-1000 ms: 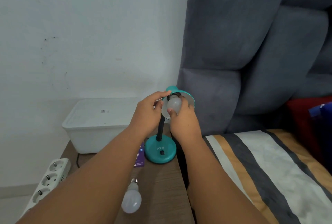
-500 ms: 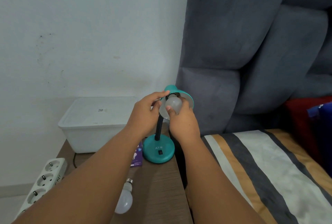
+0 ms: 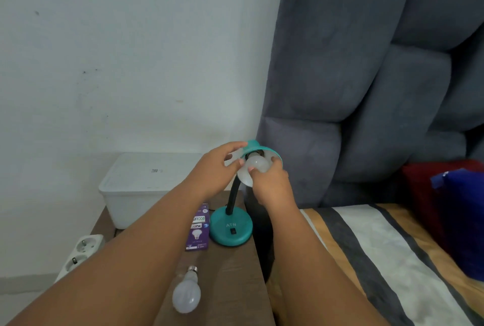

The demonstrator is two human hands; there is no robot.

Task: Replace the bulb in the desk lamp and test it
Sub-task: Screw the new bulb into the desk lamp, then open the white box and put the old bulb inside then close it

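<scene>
A teal desk lamp [image 3: 230,231] with a black gooseneck stands on the wooden bedside table [image 3: 230,278]. Its teal shade [image 3: 258,148] tilts toward me. My left hand [image 3: 213,168] grips the shade's left rim. My right hand [image 3: 271,185] is closed around a white bulb [image 3: 258,164] whose base sits in the shade's socket. The socket itself is mostly hidden. A second white bulb [image 3: 187,293] lies loose on the table near me, screw base pointing away. The lamp's black switch [image 3: 232,231] shows on the base.
A purple bulb box [image 3: 199,226] lies flat left of the lamp base. A white lidded plastic bin [image 3: 136,189] stands at the table's back. A white power strip [image 3: 78,255] sits lower left. A grey padded headboard [image 3: 366,90] and striped bed [image 3: 392,260] fill the right.
My hands stay on the shade and the bulb, the right fingers shifting slightly around the bulb. The view has shifted a little; the lamp and the loose bulb have not moved.
</scene>
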